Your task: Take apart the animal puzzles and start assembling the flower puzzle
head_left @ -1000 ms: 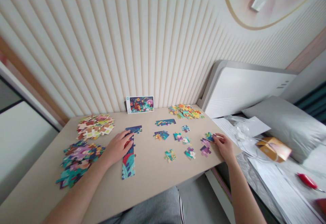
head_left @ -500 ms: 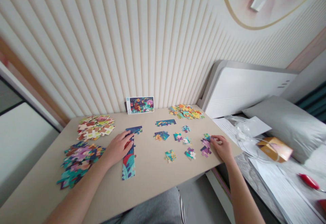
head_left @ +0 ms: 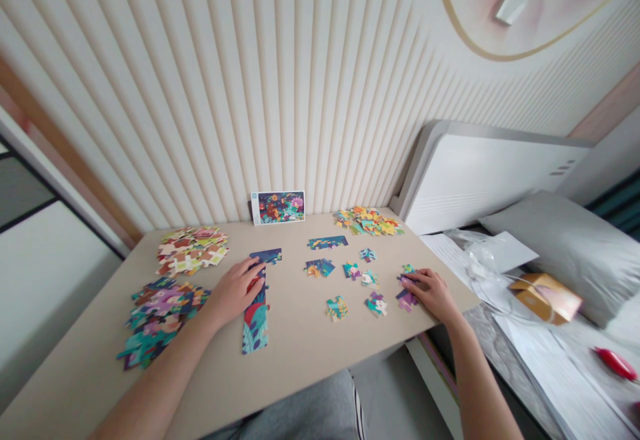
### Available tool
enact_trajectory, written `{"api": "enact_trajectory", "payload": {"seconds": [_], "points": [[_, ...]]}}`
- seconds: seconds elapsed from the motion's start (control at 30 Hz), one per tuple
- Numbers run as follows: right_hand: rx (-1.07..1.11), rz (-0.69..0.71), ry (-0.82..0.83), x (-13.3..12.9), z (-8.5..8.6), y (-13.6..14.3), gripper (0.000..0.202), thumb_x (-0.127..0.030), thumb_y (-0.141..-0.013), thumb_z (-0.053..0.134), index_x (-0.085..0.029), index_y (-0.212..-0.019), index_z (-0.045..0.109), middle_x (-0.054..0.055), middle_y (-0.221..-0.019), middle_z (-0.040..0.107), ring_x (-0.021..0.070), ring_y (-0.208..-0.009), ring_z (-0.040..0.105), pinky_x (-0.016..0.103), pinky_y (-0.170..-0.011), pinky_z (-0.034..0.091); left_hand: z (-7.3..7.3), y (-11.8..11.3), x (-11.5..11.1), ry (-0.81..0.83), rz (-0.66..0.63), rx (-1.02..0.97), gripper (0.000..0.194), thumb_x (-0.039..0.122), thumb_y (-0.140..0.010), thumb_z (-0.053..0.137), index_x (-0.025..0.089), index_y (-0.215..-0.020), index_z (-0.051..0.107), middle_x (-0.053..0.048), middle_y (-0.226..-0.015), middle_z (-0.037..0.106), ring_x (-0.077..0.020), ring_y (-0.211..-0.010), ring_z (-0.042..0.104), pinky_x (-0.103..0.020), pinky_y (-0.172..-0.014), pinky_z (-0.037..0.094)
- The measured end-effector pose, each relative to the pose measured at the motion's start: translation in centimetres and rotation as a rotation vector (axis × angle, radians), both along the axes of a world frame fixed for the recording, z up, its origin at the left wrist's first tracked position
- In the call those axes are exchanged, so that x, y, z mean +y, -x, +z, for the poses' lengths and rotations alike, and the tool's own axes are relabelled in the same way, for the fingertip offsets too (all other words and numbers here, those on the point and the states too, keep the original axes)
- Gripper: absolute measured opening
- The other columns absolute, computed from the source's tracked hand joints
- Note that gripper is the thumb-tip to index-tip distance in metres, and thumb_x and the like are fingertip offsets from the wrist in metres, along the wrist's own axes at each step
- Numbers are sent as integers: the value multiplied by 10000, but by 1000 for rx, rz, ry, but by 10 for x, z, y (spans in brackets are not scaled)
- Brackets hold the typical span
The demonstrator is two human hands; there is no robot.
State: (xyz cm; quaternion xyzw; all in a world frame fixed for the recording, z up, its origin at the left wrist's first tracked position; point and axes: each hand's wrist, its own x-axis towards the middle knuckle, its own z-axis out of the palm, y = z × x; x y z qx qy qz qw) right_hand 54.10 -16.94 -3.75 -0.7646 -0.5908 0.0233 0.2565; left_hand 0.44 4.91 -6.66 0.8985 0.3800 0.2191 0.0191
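My left hand [head_left: 237, 293] lies on a joined strip of puzzle pieces [head_left: 255, 330], its fingers stretched out and apart. The strip runs toward me and bends right at its dark blue top; my fingers cover part of its middle. At the right edge of the table, my right hand [head_left: 433, 293] has its fingertips on purple puzzle pieces [head_left: 407, 300], with fingers extended and partly covering them. A teal-green piece [head_left: 409, 269] shows just beyond those fingertips. Between my hands lie several loose pieces, including a yellow-teal piece [head_left: 337, 308] and a purple-white piece [head_left: 375, 304].
A picture card [head_left: 278, 208] leans on the ribbed wall. Piles of pieces sit back left [head_left: 193, 251], front left [head_left: 160, 320] and back right [head_left: 367, 221]. A blue strip [head_left: 327, 243] lies mid-table. To the right, a bed holds papers and an orange box [head_left: 545, 298].
My right hand has shifted slightly left, its fingers reaching over the purple pieces instead of beside them. My left hand keeps its place on the strip. The view has shifted slightly.
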Motion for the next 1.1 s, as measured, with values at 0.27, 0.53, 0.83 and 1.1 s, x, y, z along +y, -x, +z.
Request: {"api": "enact_trajectory", "payload": {"seconds": [0.27,0.53,0.83,1.1], "points": [[324,-13,-110,-3,-7,-6,417,-563,-859,644,-193,-1037,710,66,-854,724,210,-719,629,326,-675,488,-1,0,1,0,8,24,480,445,-998,407,205,-1380,570,-117,-1429,526,-288,-1330,482,-479,-1141,388],[551,-83,-262,-6,-12,-13,509,-569,-838,667,-182,-1168,657,47,-837,717,175,-676,610,279,-600,464,-2,0,1,-2,4,6,485,452,-993,415,201,-1374,578,-126,-1424,530,-299,-1332,483,-487,-1138,388],[705,-50,-324,-8,-11,-11,594,-543,-824,692,-211,-1304,576,53,-938,678,160,-681,637,297,-638,527,-2,0,2,0,3,13,478,444,-994,418,193,-1365,583,-129,-1419,527,-296,-1324,487,-482,-1135,392],[698,-65,-278,-1,-6,-8,578,-542,-822,701,-190,-1271,606,55,-906,694,171,-691,657,298,-646,538,0,-1,0,-20,3,13,461,427,-992,431,208,-1369,578,-123,-1415,534,-294,-1319,490,-493,-1129,400]]}}
